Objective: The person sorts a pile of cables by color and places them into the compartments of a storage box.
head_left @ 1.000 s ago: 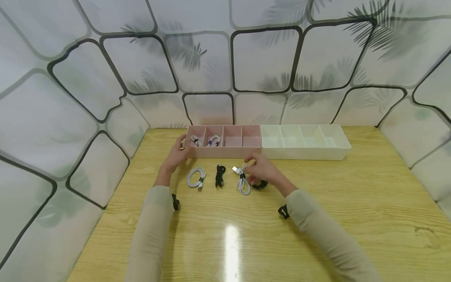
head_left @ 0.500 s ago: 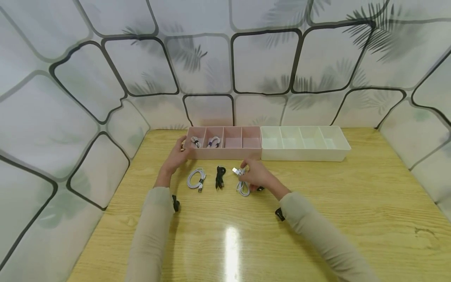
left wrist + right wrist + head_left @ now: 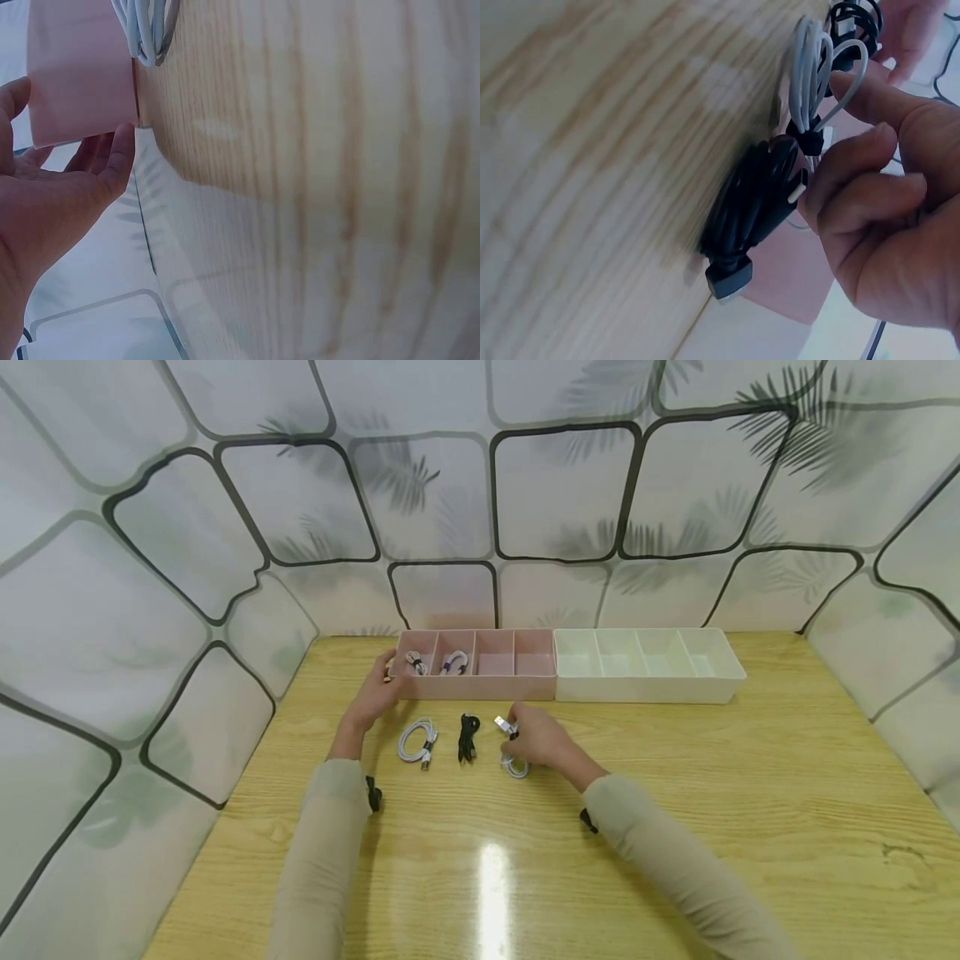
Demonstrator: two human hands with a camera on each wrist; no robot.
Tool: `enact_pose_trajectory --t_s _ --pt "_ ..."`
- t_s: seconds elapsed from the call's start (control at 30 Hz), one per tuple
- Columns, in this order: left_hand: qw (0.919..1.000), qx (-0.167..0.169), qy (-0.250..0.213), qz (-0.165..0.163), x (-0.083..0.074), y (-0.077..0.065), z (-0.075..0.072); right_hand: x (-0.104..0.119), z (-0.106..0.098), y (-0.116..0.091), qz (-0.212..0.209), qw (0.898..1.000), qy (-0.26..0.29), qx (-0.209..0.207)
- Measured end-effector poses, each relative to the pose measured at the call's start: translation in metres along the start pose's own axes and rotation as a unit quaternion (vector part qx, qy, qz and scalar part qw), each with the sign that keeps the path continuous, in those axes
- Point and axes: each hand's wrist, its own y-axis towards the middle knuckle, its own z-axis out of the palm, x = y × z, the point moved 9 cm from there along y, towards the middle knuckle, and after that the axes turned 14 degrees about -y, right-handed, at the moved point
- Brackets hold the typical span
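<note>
My left hand [image 3: 372, 695] holds the left end of the pink divided box [image 3: 480, 687], its thumb over the rim and fingers at the end wall in the left wrist view. A coiled white USB cable [image 3: 517, 768] with a black tie lies in front of this box. Bent over it, my right hand [image 3: 542, 739] has thumb and fingers about the coil, as the right wrist view shows. Near those fingers is a bundled black cable [image 3: 750, 202], hidden by the hand in the head view. Further left lie another black cable [image 3: 468, 737] and a coiled white cable [image 3: 416, 741].
Two of the pink box's compartments hold tied cables: a white one [image 3: 416, 662] at the far left and one with purple bands [image 3: 454, 662] beside it. A white divided box [image 3: 645, 690] adjoins it on the right. Patterned cloth walls [image 3: 480, 485] surround the wooden table [image 3: 750, 793].
My right hand has moved left and slightly toward me, closing over the white cable and covering the black one beside it. The left hand stays at the pink box.
</note>
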Motion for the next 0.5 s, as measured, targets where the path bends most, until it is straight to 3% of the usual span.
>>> enact_pose_trajectory --t_s 0.27,0.5 --pt "1.0 0.0 -0.003 0.0 0.0005 -0.0008 0.0 0.0049 0.0002 -0.001 0.014 0.998 -0.068 -0.005" --pt "1.0 0.001 0.003 -0.001 -0.0003 -0.001 0.0001 0.0071 -0.0019 -0.0023 0.016 0.997 -0.077 -0.017"
